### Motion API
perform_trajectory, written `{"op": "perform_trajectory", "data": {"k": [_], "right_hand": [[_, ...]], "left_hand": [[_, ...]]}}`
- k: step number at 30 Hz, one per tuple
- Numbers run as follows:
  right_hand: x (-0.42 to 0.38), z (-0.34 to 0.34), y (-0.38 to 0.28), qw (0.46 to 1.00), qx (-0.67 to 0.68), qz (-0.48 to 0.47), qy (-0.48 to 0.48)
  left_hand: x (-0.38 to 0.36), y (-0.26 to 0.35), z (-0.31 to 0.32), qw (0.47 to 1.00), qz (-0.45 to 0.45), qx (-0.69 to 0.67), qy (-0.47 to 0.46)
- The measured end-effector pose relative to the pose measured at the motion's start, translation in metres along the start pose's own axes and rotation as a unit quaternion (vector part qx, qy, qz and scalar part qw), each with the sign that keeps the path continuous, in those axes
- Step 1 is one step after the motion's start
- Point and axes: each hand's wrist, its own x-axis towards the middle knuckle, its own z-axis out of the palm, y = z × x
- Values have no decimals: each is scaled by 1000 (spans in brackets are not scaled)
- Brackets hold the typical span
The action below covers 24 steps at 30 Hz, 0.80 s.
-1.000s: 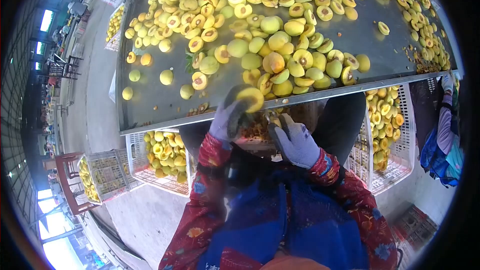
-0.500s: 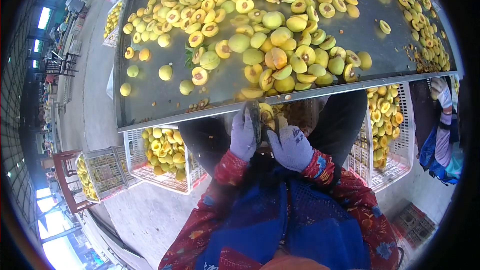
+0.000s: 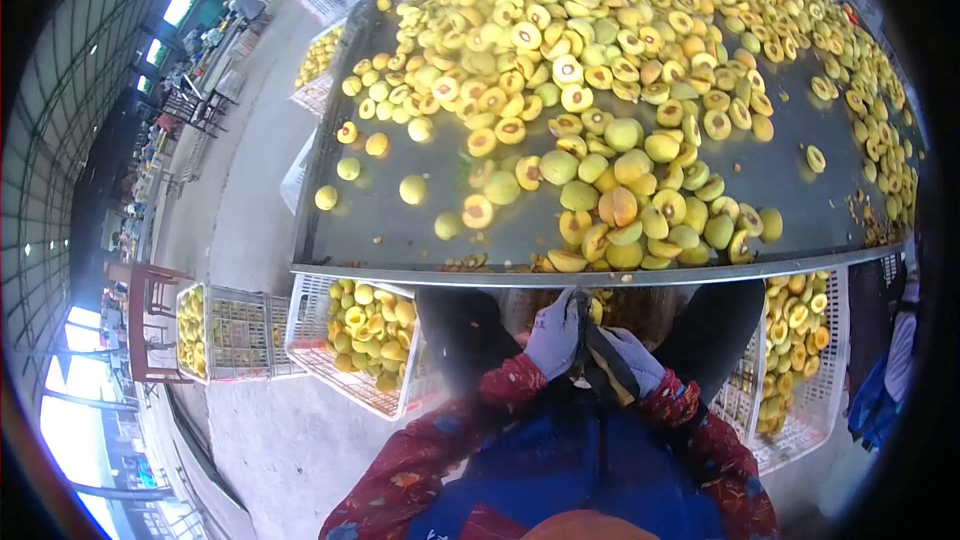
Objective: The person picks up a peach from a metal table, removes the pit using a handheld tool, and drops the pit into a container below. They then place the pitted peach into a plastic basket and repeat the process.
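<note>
My left hand (image 3: pixel 555 336), in a pale glove with a dark palm side, is closed just below the table's front edge, fingers upright. A bit of yellow stone fruit (image 3: pixel 597 308) shows at its fingertips, between the two hands. Close beside it, my right hand (image 3: pixel 634 356) wears a like glove and is bent inward with its dark side facing the left hand. I cannot tell what the right fingers grip. Ahead, the metal table (image 3: pixel 400 240) bears a heap of halved and whole yellow-green stone fruit (image 3: pixel 625 205), many halves showing brown pits or hollows.
White plastic crates of fruit stand below the table, one at left (image 3: pixel 400 402) and one at right (image 3: pixel 838 340). Farther left are another crate (image 3: pixel 240 340) and a brown wooden chair (image 3: pixel 150 325). At the right edge, a co-worker's sleeve (image 3: pixel 900 350) shows beside blue cloth.
The view has tilted up and swung left, so table and crates sit lower and farther right. My hands have turned inward, and less of the fruit between them shows.
</note>
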Motion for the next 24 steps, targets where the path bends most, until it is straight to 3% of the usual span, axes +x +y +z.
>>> {"op": "perform_trajectory", "data": {"k": [3, 5, 7, 8, 10, 12, 13, 14, 15, 16, 18, 19, 20, 21, 23, 24], "right_hand": [[-18, 14, -18, 990, 132, 54, -22], [-25, 9, -23, 973, 197, 100, -64], [-17, 9, -11, 969, 229, 85, -36], [-15, 15, -8, 970, 228, 79, -6], [-13, 19, -10, 951, 303, 60, -33], [-17, 21, -16, 880, 450, 44, -143], [-17, 19, -19, 895, 424, 38, -132], [-18, 15, -21, 909, 399, 32, -116], [-20, 10, -20, 921, 377, 28, -95], [-17, -3, -11, 921, 380, 31, -86], [-20, -14, -5, 943, 330, 27, -26], [-23, -9, -7, 962, 272, 18, 21], [-22, -9, -1, 964, 261, 24, 49], [-16, -11, 4, 966, 247, 27, 73], [-13, -6, 6, 971, 225, 41, 74], [-15, -1, 2, 973, 217, 54, 53]], "left_hand": [[-5, 9, -2, 996, -57, -65, -17], [-5, 21, -12, 994, -8, -107, -37], [-6, 21, -12, 985, 66, -161, -13], [-7, 17, -6, 959, 25, -283, -15], [-1, 9, 8, 859, -51, -508, -25], [0, -3, -6, 943, -128, -303, 48], [2, -5, -18, 963, -164, -195, 83], [-2, -7, -34, 977, -76, -123, 154], [-9, -10, -57, 976, 29, 74, 205], [-15, -14, -80, 909, 104, 279, 293], [-26, -13, -134, 910, -127, 285, 274], [-28, -9, -150, 857, -214, 398, 248], [-37, -50, -162, 778, -163, 549, 257], [-31, -43, -163, 777, -117, 559, 265], [-5, -16, -147, 903, -107, 372, 186], [10, -11, -130, 917, -101, 360, 136]]}}
